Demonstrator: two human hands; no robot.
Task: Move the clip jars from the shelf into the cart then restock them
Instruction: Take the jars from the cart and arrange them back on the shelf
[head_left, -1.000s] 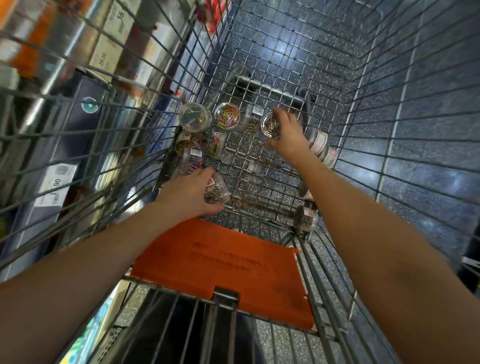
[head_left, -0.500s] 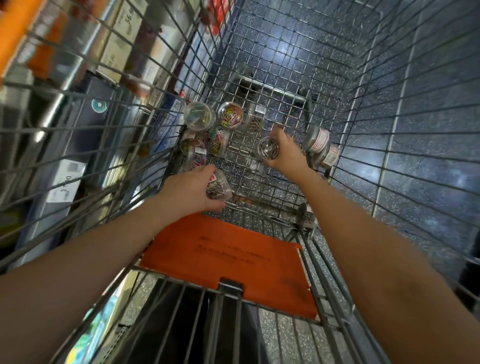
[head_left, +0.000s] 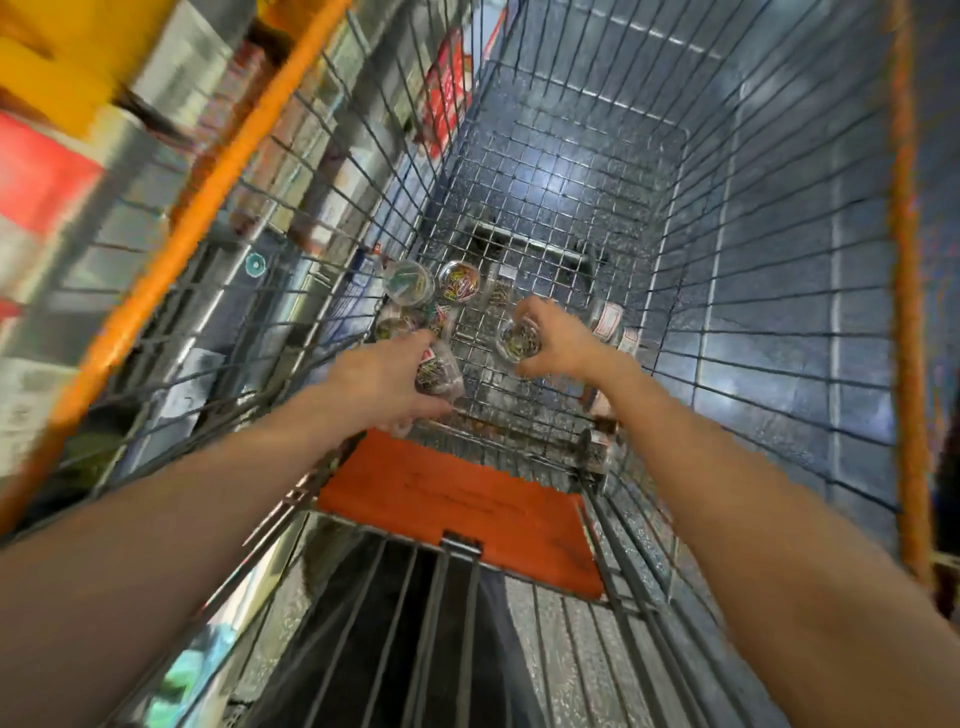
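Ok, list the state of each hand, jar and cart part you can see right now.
left hand: grips a clip jar, lying tilted
right hand: grips a clip jar, open end facing the camera
two round jars: sit on the cart floor by the left wall
labelled jars: lie on their sides by the right wall
orange seat flap: folded flat
cart: holds jars at the near end

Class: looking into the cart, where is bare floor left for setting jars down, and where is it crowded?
Bare: the cart floor beyond the jars, up to the far wall. Crowded: the jar cluster by the left wall, ahead of the left hand.
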